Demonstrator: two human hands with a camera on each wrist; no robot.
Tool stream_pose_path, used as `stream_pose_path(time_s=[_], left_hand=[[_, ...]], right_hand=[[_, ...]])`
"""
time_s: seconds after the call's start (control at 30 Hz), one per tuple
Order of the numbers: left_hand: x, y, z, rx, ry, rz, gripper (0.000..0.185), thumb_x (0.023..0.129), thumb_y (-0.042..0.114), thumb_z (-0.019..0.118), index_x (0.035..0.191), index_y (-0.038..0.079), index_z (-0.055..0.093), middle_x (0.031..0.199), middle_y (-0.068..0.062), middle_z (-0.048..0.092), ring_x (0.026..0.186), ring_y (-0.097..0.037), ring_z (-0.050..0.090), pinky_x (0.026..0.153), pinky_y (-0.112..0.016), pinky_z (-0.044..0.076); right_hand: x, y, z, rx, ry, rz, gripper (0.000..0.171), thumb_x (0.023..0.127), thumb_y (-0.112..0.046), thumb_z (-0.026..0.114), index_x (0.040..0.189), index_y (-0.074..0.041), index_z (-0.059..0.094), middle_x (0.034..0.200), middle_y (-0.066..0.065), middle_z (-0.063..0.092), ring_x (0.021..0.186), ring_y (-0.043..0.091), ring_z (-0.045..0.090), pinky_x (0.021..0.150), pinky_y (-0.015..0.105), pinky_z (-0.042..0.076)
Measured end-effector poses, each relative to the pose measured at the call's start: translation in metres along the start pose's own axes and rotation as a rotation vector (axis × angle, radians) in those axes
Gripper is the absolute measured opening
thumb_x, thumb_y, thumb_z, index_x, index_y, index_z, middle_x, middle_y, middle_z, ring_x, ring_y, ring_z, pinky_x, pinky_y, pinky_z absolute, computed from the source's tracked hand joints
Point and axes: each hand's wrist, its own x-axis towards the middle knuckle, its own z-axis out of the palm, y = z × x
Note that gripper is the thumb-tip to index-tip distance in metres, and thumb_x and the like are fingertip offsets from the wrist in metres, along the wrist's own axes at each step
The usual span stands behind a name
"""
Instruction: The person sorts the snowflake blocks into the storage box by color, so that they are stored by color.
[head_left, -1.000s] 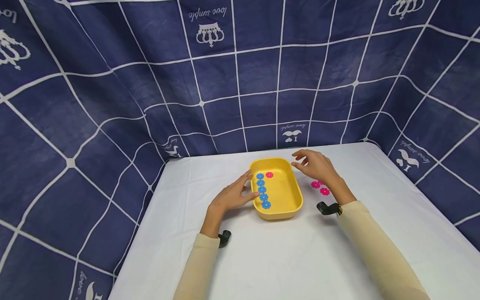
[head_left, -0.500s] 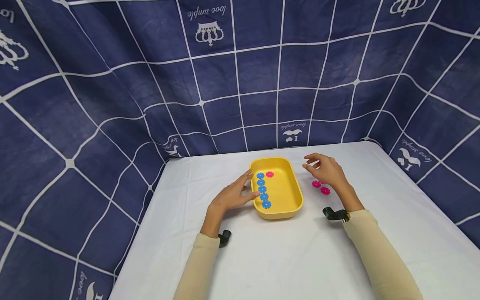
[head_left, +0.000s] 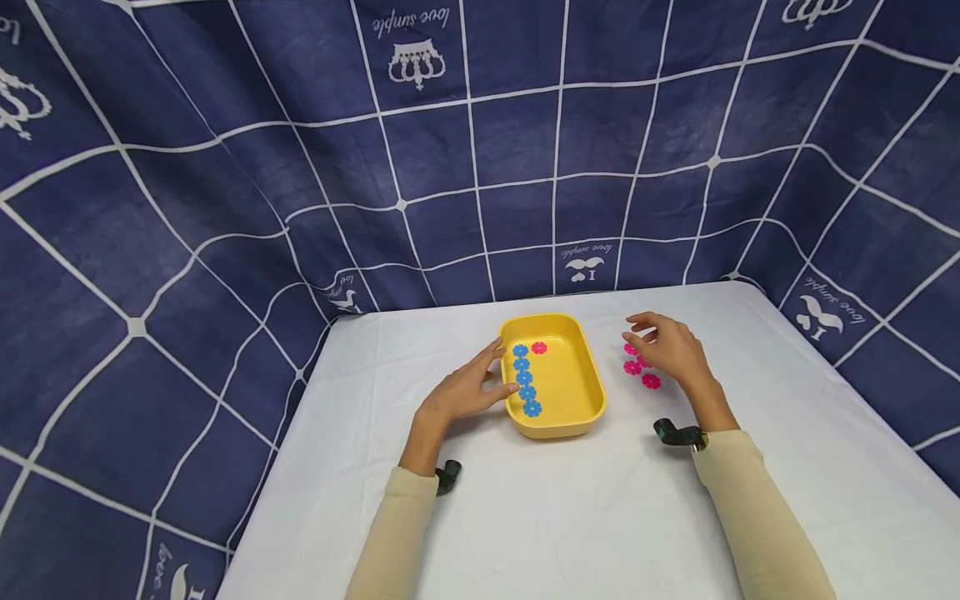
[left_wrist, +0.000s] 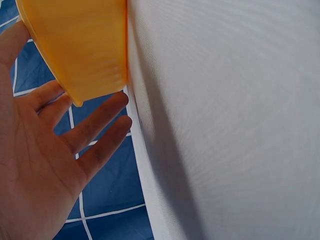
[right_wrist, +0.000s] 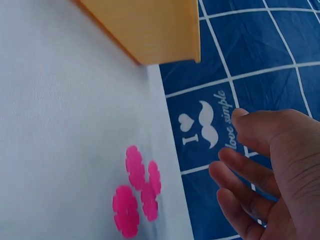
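A yellow tray (head_left: 566,392) stands on the white-covered table. Along its left side inside runs a column of several blue flower-shaped pieces (head_left: 522,377), with one pink flower-shaped piece (head_left: 539,348) beside the far end. My left hand (head_left: 461,390) rests at the tray's left wall; its thumb reaches over the rim and, in the left wrist view, its fingers are spread outside the tray (left_wrist: 82,50). My right hand (head_left: 671,346) hovers right of the tray with loosely bent fingers and nothing between them. Beneath it several loose pink flower-shaped pieces (right_wrist: 125,212) lie on the cloth, partly hidden in the head view.
White cloth (head_left: 555,508) covers the table. A dark blue curtain (head_left: 517,142) with white grid lines hangs behind it and along both sides. Each wrist carries a small black camera mount, such as the right one (head_left: 677,433).
My right hand has moved right, from the tray's far right edge to above the loose pink pieces. My left hand and the tray have stayed in place.
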Motion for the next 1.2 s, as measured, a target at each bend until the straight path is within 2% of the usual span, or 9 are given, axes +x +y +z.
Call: stream_pose_path(time_s=[0.27,0.4,0.6,0.7,0.83,0.97,1.2], left_hand=[[0.000,0.000,-0.002,0.003,-0.007,0.006,0.090,0.091,0.065,0.061,0.163,0.030,0.021,0.165,0.017,0.025,0.126,-0.017,0.060,0.107,-0.053,0.045],[0.001,0.001,-0.003,-0.004,-0.008,0.008,0.088,0.091,0.064,0.062,0.162,0.029,0.023,0.165,0.015,0.025,0.126,-0.016,0.060,0.107,-0.054,0.045],[0.001,0.001,-0.002,0.003,-0.020,-0.012,0.085,0.091,0.065,0.061,0.161,0.037,0.021,0.166,0.020,0.019,0.127,-0.015,0.059,0.108,-0.052,0.044],[0.001,0.001,-0.001,0.001,-0.021,-0.018,0.085,0.092,0.063,0.061,0.161,0.040,0.017,0.165,0.021,0.021,0.128,-0.014,0.058,0.108,-0.052,0.044],[0.000,0.002,0.001,0.010,-0.013,-0.022,0.086,0.092,0.063,0.062,0.162,0.038,0.018,0.165,0.021,0.022,0.126,-0.013,0.059,0.108,-0.051,0.045],[-0.001,0.004,0.001,0.029,-0.004,-0.036,0.086,0.092,0.065,0.061,0.162,0.033,0.023,0.165,0.024,0.016,0.126,-0.013,0.059,0.107,-0.051,0.045],[-0.001,0.004,0.000,0.020,0.001,-0.035,0.089,0.090,0.068,0.061,0.162,0.038,0.019,0.164,0.023,0.023,0.126,-0.012,0.059,0.107,-0.051,0.045]], right_hand=[[-0.002,0.016,-0.004,0.004,0.034,0.039,0.049,0.095,-0.040,0.070,0.135,-0.013,0.063,0.120,0.015,0.069,0.104,0.034,0.062,0.083,0.055,0.052],[-0.003,0.021,-0.003,0.021,0.033,0.066,0.049,0.095,-0.039,0.070,0.135,-0.013,0.062,0.120,0.016,0.068,0.105,0.035,0.062,0.083,0.053,0.053],[-0.005,0.027,0.000,0.034,0.027,0.088,0.048,0.095,-0.037,0.070,0.135,-0.012,0.062,0.122,0.018,0.067,0.106,0.036,0.061,0.084,0.054,0.052],[-0.007,0.030,0.002,0.030,0.026,0.082,0.046,0.095,-0.036,0.070,0.134,-0.012,0.063,0.121,0.018,0.067,0.105,0.036,0.062,0.084,0.054,0.051],[-0.009,0.033,0.003,0.021,0.025,0.077,0.044,0.095,-0.034,0.069,0.132,-0.011,0.064,0.119,0.017,0.068,0.103,0.035,0.062,0.082,0.054,0.051],[-0.009,0.036,0.003,0.017,0.028,0.079,0.043,0.095,-0.034,0.069,0.132,-0.012,0.065,0.117,0.017,0.069,0.102,0.035,0.062,0.081,0.054,0.050],[-0.008,0.042,0.001,0.018,0.018,0.085,0.041,0.095,-0.035,0.068,0.130,-0.012,0.066,0.116,0.018,0.069,0.102,0.036,0.063,0.082,0.054,0.049]])
